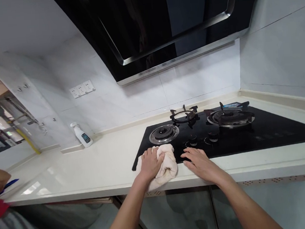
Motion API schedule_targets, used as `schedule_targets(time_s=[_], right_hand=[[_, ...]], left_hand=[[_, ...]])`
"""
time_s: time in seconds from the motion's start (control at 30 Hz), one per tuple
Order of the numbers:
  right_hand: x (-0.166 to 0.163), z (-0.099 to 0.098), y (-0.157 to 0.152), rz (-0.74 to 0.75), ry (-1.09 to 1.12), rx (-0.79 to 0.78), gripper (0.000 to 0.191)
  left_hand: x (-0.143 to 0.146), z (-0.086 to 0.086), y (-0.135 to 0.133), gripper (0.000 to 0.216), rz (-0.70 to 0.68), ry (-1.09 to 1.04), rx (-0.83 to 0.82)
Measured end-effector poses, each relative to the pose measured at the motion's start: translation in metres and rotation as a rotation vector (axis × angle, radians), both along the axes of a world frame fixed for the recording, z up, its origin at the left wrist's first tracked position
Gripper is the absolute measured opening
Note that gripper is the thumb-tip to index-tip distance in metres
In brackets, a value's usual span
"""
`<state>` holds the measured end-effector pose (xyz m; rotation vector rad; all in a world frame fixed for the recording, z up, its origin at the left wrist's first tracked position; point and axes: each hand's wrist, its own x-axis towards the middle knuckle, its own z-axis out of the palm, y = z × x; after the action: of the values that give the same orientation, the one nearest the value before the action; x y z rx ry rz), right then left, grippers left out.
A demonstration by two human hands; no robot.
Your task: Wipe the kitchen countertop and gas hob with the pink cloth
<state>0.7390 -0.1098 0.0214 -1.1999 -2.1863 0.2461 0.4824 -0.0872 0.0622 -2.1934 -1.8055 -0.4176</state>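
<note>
Cloth [168,164] lies bunched across front edge of cooktop [274,130] and desk [98,169], at six o'clock of bare burner [164,132]. Left grip [149,164] palm-down on it; whether fingers clamp folds, cannot tell. Right grip [201,163] at cloth's three o'clock, empty, fingers slightly apart. Even pressure would suit: flatten bunch, press with whole palm, mind cooktop's edge and knobs [192,139] toward two o'clock.

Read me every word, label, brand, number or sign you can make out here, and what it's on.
None can be read for certain.
White bottle: dark label, print too small.
Blue item at the back of the cooktop: pale lettering, too blurred.
Cooktop, right front: faint marks, illegible.
</note>
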Motion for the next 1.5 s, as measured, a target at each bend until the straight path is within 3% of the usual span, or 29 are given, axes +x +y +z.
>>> schedule_targets(time_s=[0.17, 0.3, 0.47, 0.7, 0.8, 0.9, 0.97, 1.07, 1.17, 1.27, 1.37, 1.5], right_hand=[[0.001, -0.001, 0.0, 0.003, 0.001, 0.002, 0.037], [0.002, -0.004, 0.001, -0.006, -0.004, 0.026, 0.038], [0.003, -0.01, 0.003, -0.002, 0.003, 0.049, 0.039], [0.003, -0.009, 0.002, -0.076, 0.077, 0.098, 0.042], [-0.02, 0.013, 0.0, -0.09, 0.108, 0.211, 0.043], [-0.065, 0.04, 0.002, 0.05, 0.035, 0.309, 0.042], [-0.1, 0.051, 0.006, 0.102, -0.089, 0.294, 0.042], [-0.142, 0.049, 0.013, 0.095, -0.257, 0.211, 0.041], [-0.157, 0.037, 0.015, 0.098, -0.302, 0.188, 0.041], [-0.144, 0.029, 0.015, 0.108, -0.314, 0.176, 0.043], [-0.109, 0.025, 0.016, 0.076, -0.325, 0.145, 0.046], [-0.044, 0.015, 0.016, -0.14, -0.355, 0.125, 0.049]], left_hand=[[-0.027, 0.011, 0.004, 0.057, -0.095, -0.054, -0.098], [-0.064, 0.019, 0.018, 0.06, 0.046, -0.117, -0.094], [-0.099, 0.008, 0.021, 0.038, 0.166, -0.094, -0.187], [-0.101, -0.005, 0.023, 0.043, 0.16, -0.112, -0.239], [-0.101, -0.007, 0.026, 0.046, 0.163, -0.138, -0.226], [-0.101, -0.009, 0.025, 0.046, 0.161, -0.144, -0.213], [-0.101, -0.01, 0.024, 0.047, 0.169, -0.142, -0.206], [-0.102, -0.011, 0.023, 0.051, 0.192, -0.14, -0.202], [-0.103, -0.011, 0.023, 0.052, 0.208, -0.143, -0.203], [-0.104, -0.011, 0.023, 0.052, 0.21, -0.137, -0.205], [-0.104, -0.01, 0.021, 0.051, 0.201, -0.124, -0.214], [-0.102, -0.009, 0.019, 0.054, 0.206, -0.117, -0.227]])
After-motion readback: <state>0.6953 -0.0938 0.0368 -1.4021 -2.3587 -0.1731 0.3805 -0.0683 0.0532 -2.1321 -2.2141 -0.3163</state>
